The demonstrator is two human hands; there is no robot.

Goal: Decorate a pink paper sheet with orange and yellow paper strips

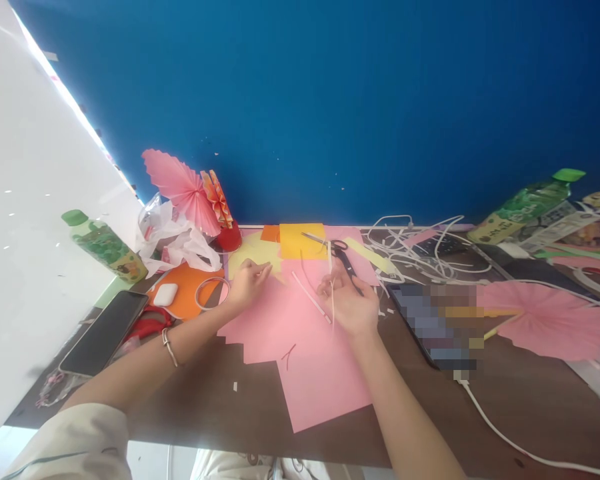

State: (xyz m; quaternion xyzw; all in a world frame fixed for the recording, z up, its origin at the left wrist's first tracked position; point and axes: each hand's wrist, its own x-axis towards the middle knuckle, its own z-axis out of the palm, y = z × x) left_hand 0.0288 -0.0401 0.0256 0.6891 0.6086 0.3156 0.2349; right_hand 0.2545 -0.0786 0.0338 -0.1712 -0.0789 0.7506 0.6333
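My left hand rests on the pink paper sheets, fingers loosely curled, holding nothing that I can see. My right hand lies palm up over the same sheets and pinches a thin white paper strip that runs upright between its fingers. Another white strip lies on the pink paper between the hands. Black-handled scissors lie just beyond my right hand, on yellow paper and pink paper.
A phone, an earbud case on orange paper and a tape ring lie at left. Green bottles stand at both sides. Pink paper fans, tangled white cables and a blurred tablet fill the right.
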